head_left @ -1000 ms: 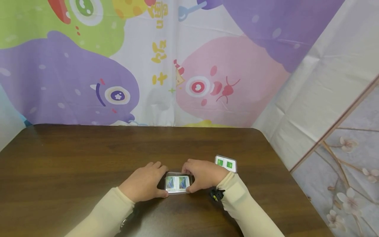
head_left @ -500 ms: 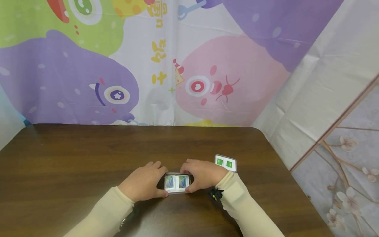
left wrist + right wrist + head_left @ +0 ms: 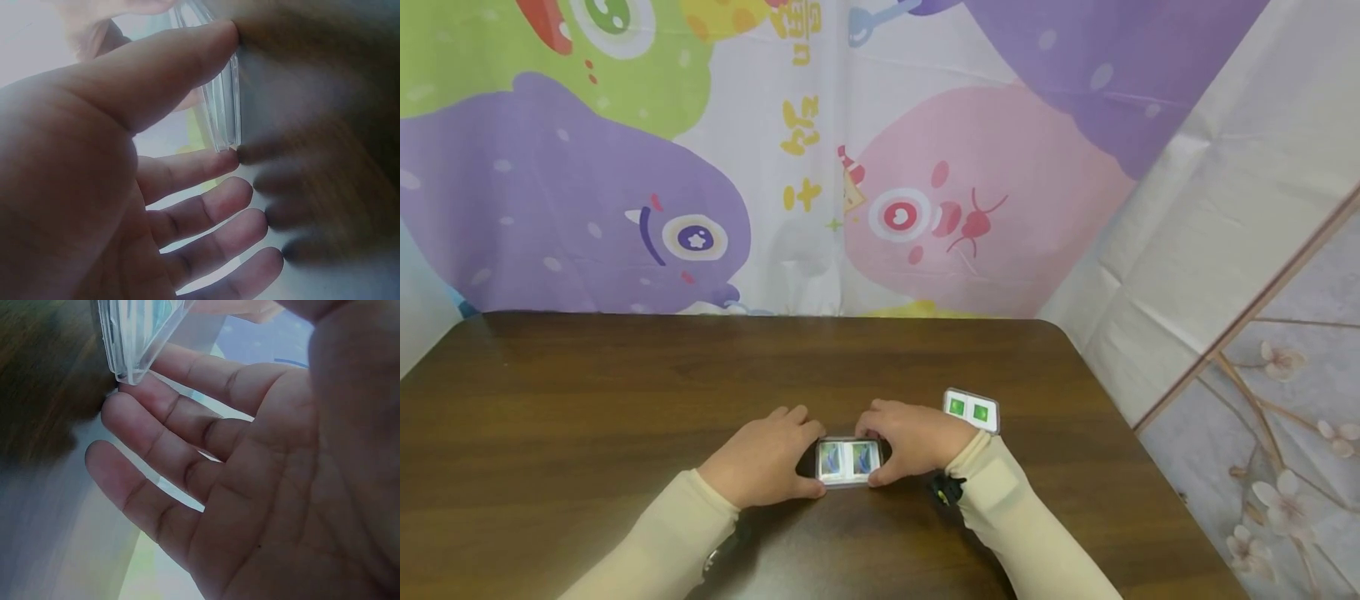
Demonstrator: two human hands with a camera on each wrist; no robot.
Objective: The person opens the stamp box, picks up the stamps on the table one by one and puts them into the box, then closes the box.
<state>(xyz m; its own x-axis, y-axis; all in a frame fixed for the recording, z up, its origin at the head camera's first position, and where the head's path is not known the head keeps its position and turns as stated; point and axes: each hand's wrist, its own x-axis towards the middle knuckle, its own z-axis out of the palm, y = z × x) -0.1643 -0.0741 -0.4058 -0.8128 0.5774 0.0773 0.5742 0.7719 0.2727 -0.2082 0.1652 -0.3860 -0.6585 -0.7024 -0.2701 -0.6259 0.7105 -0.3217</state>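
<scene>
A clear flat plastic case (image 3: 848, 461) lies low on the brown table, showing two small blue-green pictures on white. At its left end, my left hand (image 3: 763, 461) pinches it between thumb and index finger; the other fingers spread loosely with their tips on the tabletop. My right hand (image 3: 916, 442) grips the opposite end, thumb at the near edge and fingers at the far edge. Seen edge-on, the case (image 3: 220, 115) looks layered in the left wrist view. In the right wrist view, a corner of the case (image 3: 130, 350) meets the fingertips.
A similar case (image 3: 972, 411) with two green pictures lies behind my right wrist, partly hidden by it. The dark wood table (image 3: 625, 375) ends at a printed cartoon curtain (image 3: 797, 275). A pale cloth panel (image 3: 1195, 200) stands along the right side.
Both hands keep their hold on the case, which stays in nearly the same spot. The whole view shifts very slightly.
</scene>
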